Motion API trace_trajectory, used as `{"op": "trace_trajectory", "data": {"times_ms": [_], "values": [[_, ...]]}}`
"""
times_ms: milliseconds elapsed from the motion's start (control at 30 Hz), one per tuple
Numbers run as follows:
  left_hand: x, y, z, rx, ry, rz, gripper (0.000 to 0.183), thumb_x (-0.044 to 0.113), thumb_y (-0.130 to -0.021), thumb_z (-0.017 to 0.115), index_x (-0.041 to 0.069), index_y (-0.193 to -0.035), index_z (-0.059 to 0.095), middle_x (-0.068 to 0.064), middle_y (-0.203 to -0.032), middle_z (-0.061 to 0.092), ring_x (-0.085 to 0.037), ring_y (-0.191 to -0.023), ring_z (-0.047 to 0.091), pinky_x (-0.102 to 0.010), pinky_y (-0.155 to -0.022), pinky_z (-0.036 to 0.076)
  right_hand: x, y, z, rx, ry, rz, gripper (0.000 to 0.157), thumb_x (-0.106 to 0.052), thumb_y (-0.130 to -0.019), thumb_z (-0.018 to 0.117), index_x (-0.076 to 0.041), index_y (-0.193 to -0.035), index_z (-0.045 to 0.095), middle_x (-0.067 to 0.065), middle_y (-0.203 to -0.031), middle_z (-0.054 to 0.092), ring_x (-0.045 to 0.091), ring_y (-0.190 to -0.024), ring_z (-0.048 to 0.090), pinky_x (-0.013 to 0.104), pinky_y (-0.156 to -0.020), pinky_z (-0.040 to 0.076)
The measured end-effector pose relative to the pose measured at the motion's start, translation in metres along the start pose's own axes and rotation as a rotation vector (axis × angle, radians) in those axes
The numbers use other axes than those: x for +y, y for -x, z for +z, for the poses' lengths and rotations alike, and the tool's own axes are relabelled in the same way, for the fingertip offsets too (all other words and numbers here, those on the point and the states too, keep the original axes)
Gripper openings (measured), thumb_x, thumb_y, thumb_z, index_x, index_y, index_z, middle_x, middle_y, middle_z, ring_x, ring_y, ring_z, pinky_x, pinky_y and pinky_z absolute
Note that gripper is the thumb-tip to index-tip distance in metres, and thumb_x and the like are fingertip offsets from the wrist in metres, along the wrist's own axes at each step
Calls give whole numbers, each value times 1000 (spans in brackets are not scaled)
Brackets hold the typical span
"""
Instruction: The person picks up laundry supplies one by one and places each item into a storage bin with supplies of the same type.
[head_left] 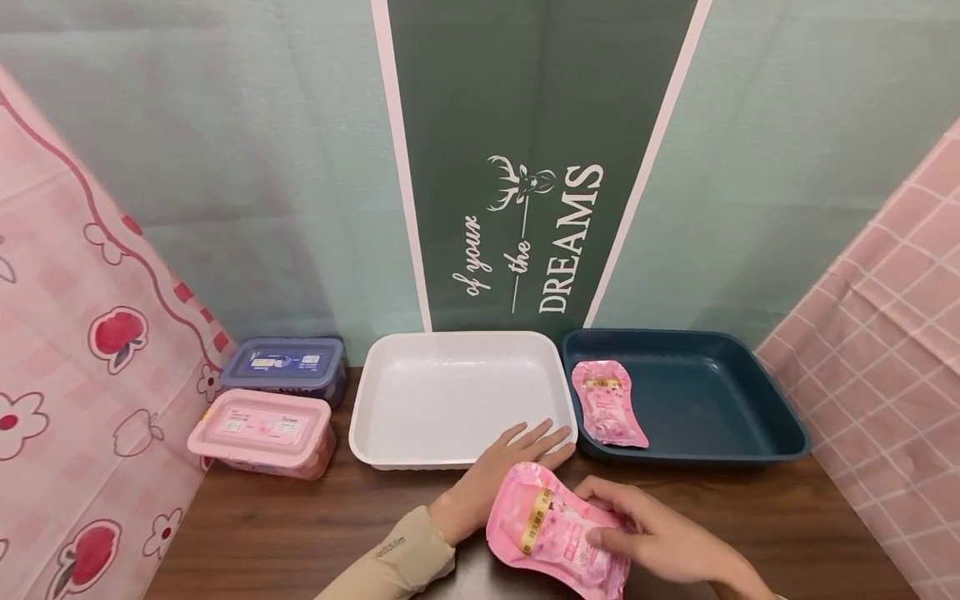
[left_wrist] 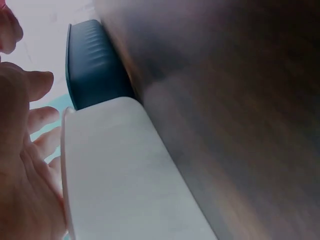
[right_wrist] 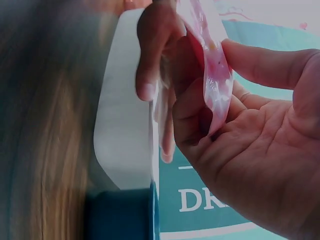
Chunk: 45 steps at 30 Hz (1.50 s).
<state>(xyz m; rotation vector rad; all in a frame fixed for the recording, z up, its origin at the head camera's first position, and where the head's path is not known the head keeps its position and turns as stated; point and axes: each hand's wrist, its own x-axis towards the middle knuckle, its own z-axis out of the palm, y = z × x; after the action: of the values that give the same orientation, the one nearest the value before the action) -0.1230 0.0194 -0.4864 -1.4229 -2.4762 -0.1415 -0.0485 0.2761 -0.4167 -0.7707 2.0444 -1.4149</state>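
Note:
My right hand (head_left: 667,542) holds a pink packet (head_left: 551,533) with a gold band, thumb on its front face and fingers behind. Seen edge-on in the right wrist view, the packet (right_wrist: 218,85) is thin and shiny. My left hand (head_left: 498,471) lies with straight, spread fingers over the front right corner of the white tray (head_left: 465,337). In the left wrist view, that tray's outer wall (left_wrist: 120,170) runs beside the palm. A similar pink packet (head_left: 606,404) lies inside the dark teal tray (head_left: 697,400), against its left side.
A blue lidded box (head_left: 285,362) and a pink lidded box (head_left: 262,429) stand left of the white tray. Behind the trays hangs a green cloth (head_left: 480,100) with lettering. Pink patterned cloths flank the brown wooden table (head_left: 300,525).

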Motion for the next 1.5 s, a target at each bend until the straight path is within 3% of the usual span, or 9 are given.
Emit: {"op": "trace_trajectory", "data": {"times_ms": [133, 333, 433, 567, 667, 933, 1167, 1300, 1500], "values": [[3, -4, 6, -12, -86, 19, 59, 45, -114, 43, 20, -168, 37, 1, -175, 33, -22, -163, 29, -43, -131, 29, -1, 3, -7, -21, -101, 8, 27, -9, -109, 56, -8, -136, 58, 17, -91, 60, 5, -84, 64, 24, -71, 58], [4, -11, 6, -4, -129, 53, 70, 57, -110, 46, 18, -167, 39, 1, -174, 36, -22, -162, 31, -42, -130, 31, 3, 4, -16, -36, -200, -68, 28, 0, -110, 49, 1, -137, 53, 25, -95, 66, 6, -85, 69, 30, -72, 63], [3, -13, 5, 43, 54, 27, 81, 58, -102, 61, 13, -166, 39, -3, -172, 39, -22, -160, 36, -44, -130, 32, 5, 3, -22, -18, -230, -84, 29, 2, -110, 48, 3, -138, 51, 23, -103, 71, 12, -88, 73, 33, -76, 65], [4, -16, 6, 99, 481, -94, 91, 40, -87, 85, 8, -162, 43, -7, -164, 50, -22, -151, 49, -37, -128, 35, 8, 6, -29, 35, -223, -83, 29, 3, -109, 48, 5, -138, 50, 21, -107, 74, 18, -89, 74, 34, -78, 65], [8, -23, 7, 112, 560, -162, 89, 29, -80, 88, 11, -157, 45, -4, -153, 57, -17, -138, 57, -29, -123, 41, 10, 11, -35, 72, -198, -103, 29, 6, -108, 47, 7, -138, 49, 20, -105, 74, 19, -87, 75, 34, -75, 65], [13, -38, 15, 172, 56, 15, 67, 42, -99, 67, 15, -158, 50, -3, -162, 52, -17, -147, 51, -35, -126, 37, 12, 19, -54, 144, -199, -135, 30, 11, -106, 46, 6, -136, 48, 18, -107, 75, 24, -83, 76, 39, -71, 66], [13, -45, 15, 5, -63, 8, 56, 50, -106, 57, 21, -153, 56, 2, -156, 59, -12, -146, 53, -37, -127, 36, 14, 22, -68, 219, -161, -116, 31, 10, -107, 47, 5, -138, 50, 17, -109, 76, 26, -81, 76, 40, -69, 66], [14, -47, 15, -83, -129, 0, 59, 52, -107, 53, 22, -158, 51, 2, -161, 52, -14, -151, 46, -39, -125, 39, 17, 21, -76, 270, -129, -118, 31, 11, -106, 49, 8, -137, 50, 14, -110, 76, 24, -82, 76, 39, -70, 66], [16, -47, 16, -116, -125, -6, 67, 51, -108, 50, 21, -167, 38, 4, -175, 34, -14, -163, 28, -39, -125, 39, 20, 22, -87, 394, -93, -62, 31, 9, -106, 53, 1, -136, 54, 4, -113, 78, 18, -84, 76, 34, -71, 65]]}}
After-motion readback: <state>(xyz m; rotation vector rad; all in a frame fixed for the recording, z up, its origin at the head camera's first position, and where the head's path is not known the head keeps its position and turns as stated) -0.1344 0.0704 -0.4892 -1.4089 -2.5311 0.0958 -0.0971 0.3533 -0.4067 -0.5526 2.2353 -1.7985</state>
